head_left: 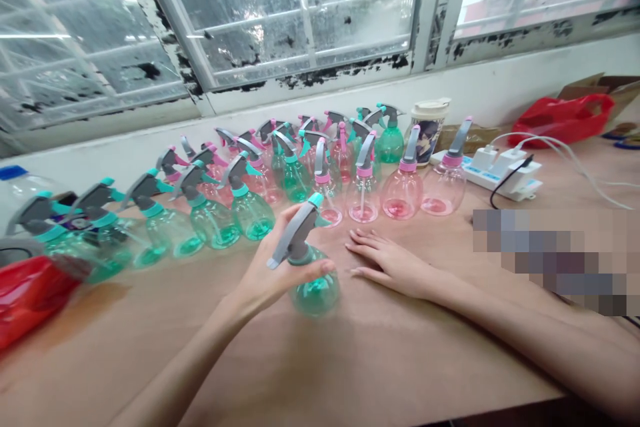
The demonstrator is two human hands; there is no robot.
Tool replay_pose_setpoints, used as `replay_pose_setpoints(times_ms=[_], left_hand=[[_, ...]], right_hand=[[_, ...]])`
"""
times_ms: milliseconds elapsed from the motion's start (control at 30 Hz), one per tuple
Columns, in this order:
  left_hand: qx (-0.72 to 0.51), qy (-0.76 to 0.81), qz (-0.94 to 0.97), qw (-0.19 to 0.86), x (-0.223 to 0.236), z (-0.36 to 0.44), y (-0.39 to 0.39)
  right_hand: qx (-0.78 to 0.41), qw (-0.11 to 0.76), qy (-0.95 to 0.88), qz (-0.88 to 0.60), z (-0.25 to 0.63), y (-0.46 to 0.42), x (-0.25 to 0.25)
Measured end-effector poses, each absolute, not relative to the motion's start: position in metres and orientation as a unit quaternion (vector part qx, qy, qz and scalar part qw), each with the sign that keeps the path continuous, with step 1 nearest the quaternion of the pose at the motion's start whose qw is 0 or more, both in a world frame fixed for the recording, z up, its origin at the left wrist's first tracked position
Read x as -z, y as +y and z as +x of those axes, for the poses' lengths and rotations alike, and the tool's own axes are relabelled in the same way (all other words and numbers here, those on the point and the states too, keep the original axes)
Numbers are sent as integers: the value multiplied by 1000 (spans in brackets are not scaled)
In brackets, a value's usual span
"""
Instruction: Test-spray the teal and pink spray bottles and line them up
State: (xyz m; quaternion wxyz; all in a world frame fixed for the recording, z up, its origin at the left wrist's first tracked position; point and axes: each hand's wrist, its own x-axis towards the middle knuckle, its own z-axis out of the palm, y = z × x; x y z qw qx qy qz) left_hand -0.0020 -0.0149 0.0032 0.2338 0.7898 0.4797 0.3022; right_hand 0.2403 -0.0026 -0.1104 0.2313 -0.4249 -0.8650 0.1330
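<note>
My left hand is wrapped around a green spray bottle with a grey and teal trigger head, near the middle of the table. My right hand lies flat on the brown tabletop, fingers stretched out and holding nothing. Just beyond it stand several clear pink spray bottles, the nearest a pink spray bottle with a grey lever. To the left runs a slanting row of green spray bottles, among them a green spray bottle. More pink and green bottles crowd behind, partly hidden.
A paper cup with a white lid stands behind the bottles. Right of it lies a white power strip with plugs and cables. Red plastic bags lie at the back right and left edge. Windows rise behind.
</note>
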Motion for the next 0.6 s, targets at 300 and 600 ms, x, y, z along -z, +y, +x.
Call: replay_pose_setpoints(times_ms=[300, 600], left_hand=[[-216, 460, 823, 253, 15, -35, -45], [-242, 544, 795, 112, 27, -37, -9]], right_hand=[[-122, 225, -870, -422, 240, -2, 113], [-136, 233, -867, -419, 240, 0, 116]])
